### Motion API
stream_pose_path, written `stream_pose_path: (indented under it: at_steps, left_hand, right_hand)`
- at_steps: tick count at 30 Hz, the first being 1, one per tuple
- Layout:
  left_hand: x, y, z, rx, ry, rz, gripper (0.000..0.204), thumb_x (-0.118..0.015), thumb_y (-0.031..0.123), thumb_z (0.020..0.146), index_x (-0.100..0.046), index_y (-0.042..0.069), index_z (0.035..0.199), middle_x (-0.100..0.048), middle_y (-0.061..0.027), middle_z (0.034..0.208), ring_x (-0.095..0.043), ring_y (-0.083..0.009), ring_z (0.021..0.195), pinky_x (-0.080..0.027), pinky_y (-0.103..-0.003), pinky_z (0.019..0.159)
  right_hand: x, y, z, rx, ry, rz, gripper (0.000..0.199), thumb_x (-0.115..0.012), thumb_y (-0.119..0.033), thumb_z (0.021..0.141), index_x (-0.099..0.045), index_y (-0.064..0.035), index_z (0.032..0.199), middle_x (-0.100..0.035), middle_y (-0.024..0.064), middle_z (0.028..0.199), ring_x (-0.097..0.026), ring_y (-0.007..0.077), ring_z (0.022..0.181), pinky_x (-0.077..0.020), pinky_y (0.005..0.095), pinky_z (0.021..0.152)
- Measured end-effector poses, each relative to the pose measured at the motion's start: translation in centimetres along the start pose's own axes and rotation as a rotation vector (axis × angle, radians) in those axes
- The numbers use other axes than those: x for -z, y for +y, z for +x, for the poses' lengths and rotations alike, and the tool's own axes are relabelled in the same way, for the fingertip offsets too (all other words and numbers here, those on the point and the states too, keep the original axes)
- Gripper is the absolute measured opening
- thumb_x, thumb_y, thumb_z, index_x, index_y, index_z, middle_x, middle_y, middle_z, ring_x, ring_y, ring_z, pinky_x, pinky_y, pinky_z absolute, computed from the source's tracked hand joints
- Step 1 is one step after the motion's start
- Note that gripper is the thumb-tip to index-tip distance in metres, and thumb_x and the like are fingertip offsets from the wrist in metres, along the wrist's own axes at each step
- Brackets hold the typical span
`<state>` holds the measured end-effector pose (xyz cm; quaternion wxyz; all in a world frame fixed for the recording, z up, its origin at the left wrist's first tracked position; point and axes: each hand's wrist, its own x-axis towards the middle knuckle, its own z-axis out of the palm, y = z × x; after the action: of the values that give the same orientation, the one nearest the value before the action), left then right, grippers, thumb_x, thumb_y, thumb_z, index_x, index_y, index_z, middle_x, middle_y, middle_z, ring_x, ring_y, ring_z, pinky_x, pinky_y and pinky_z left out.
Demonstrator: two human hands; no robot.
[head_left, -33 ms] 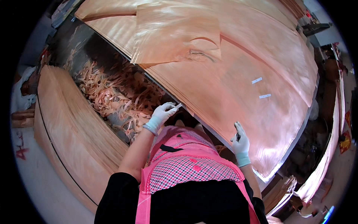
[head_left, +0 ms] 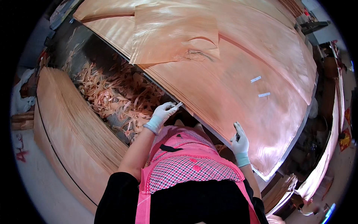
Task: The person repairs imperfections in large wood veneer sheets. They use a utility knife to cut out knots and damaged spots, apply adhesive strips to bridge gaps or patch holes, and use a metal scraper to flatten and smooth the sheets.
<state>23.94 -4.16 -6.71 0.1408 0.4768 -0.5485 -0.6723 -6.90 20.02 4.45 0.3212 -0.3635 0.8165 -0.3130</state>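
Observation:
My left hand (head_left: 164, 112), in a white glove, pinches a small white strip (head_left: 179, 105) beside the near edge of a stack of thin wood veneer sheets (head_left: 231, 87). My right hand (head_left: 240, 142), also gloved, is closed around a small dark tool (head_left: 237, 137) over the near right part of the stack; most of the tool is hidden by the fingers, so its kind cannot be told. Farther right on the top sheet lie two white strips, an upper one (head_left: 256, 79) and a lower one (head_left: 264, 95).
A smaller veneer piece (head_left: 171, 33) with a torn, knotty spot lies across the far part of the stack. Heaped veneer scraps (head_left: 108, 93) cover the floor at left. Another tall veneer stack (head_left: 74, 127) stands at far left, and more sheets (head_left: 281, 192) are at lower right.

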Motion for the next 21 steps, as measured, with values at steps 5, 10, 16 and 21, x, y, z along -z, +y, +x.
stream_pose_path:
  at_steps: [5,10,16,21]
  left_hand:
    - [-1.2,-0.9,1.7,0.112,0.014,-0.011,0.024,-0.073,0.021,0.091,-0.070,0.000,0.103,-0.069,0.0005,0.093,-0.059,-0.0072,0.086,-0.048,-0.024,0.078]
    - [-1.3,0.1,0.8,0.144,-0.076,-0.213,0.025,-0.070,0.023,0.093,-0.069,0.003,0.107,-0.070,-0.0005,0.100,-0.060,-0.0090,0.091,-0.046,-0.024,0.085]
    - [-0.8,1.8,-0.2,0.148,-0.062,-0.247,0.022,-0.070,0.022,0.093,-0.069,0.004,0.105,-0.069,0.0004,0.098,-0.058,-0.0083,0.091,-0.044,-0.023,0.086]
    - [-0.6,-0.5,1.3,0.189,-0.011,-0.064,0.034,-0.069,0.036,0.095,-0.070,0.003,0.104,-0.067,0.0031,0.095,-0.057,-0.0082,0.087,-0.044,-0.026,0.084]
  right_hand:
    - [-0.5,1.0,-2.4,0.008,0.047,-0.003,0.063,-0.049,0.009,0.076,-0.058,-0.0070,0.137,-0.055,0.0154,0.143,-0.064,0.0246,0.116,-0.0484,0.0297,0.096]
    - [0.0,3.2,-4.5,-0.050,0.114,0.004,0.059,-0.048,0.009,0.079,-0.056,-0.0025,0.137,-0.058,0.0157,0.139,-0.058,0.0198,0.105,-0.0491,0.0284,0.088]
    - [-0.4,4.0,-6.3,-0.173,0.141,0.112,0.061,-0.050,0.009,0.079,-0.056,-0.0041,0.138,-0.063,0.0162,0.131,-0.067,0.0185,0.095,-0.0532,0.0289,0.084]
    - [-1.4,3.7,-6.6,-0.176,0.156,0.150,0.060,-0.050,0.009,0.079,-0.056,-0.0041,0.138,-0.067,0.0128,0.118,-0.061,0.0144,0.071,-0.0535,0.0280,0.075]
